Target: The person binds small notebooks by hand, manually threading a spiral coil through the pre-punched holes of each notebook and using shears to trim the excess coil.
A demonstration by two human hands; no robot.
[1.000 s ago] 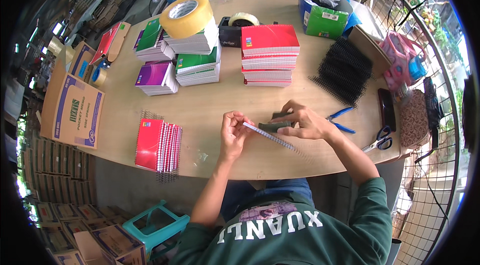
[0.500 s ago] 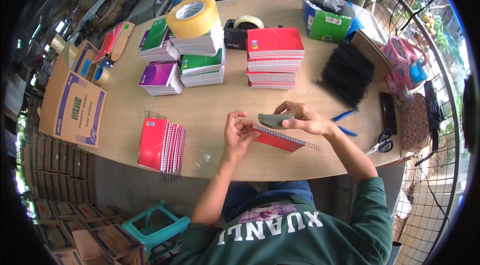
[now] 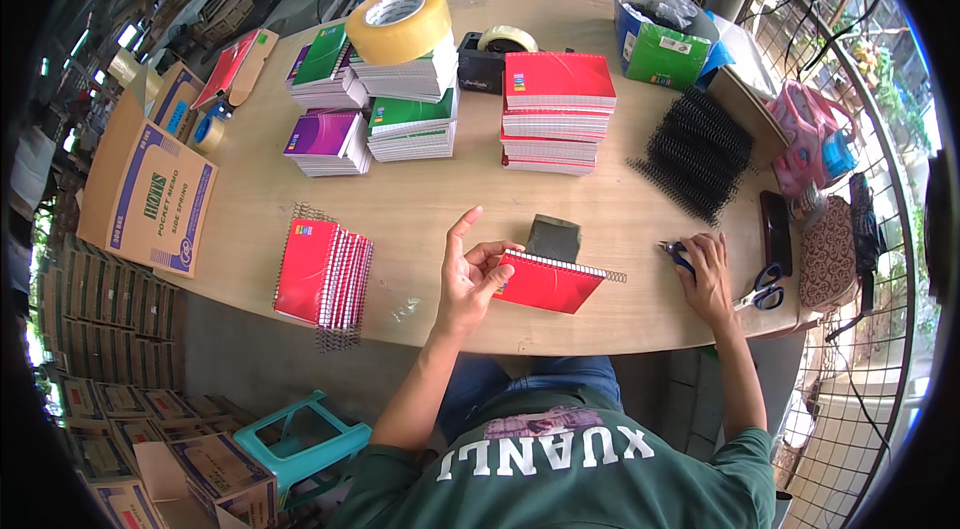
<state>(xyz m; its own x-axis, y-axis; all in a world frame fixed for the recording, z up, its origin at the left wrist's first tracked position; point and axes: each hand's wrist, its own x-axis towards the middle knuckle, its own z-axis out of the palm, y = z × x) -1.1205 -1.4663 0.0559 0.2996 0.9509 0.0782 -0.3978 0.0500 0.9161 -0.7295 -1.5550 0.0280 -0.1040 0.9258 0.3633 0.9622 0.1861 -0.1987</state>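
Observation:
My left hand (image 3: 468, 287) pinches a red spiral notebook (image 3: 552, 287) by its left end, thumb in front. The notebook's coil edge faces up, and loose wire coil sticks out past its right end. Behind it a dark grey-green block (image 3: 553, 238) lies on the table. To the right, my right hand (image 3: 708, 279) is closed over blue-handled pliers (image 3: 676, 253), whose jaws show left of the fingers; the hand covers most of the handles. Scissors (image 3: 766, 289) lie just right of that hand.
Red notebooks with coils (image 3: 310, 269) lie at left. Stacked notebooks (image 3: 556, 119) and a big tape roll (image 3: 398, 24) stand farther back. Black coils (image 3: 697, 154), a phone (image 3: 776, 232) and a patterned pouch (image 3: 828, 254) are at right. An open carton (image 3: 160, 199) stands at the left edge.
My right hand has let go of the grey-green block, now on the table, and moved right onto the pliers. My left hand still holds the notebook, its cover now turned more into view.

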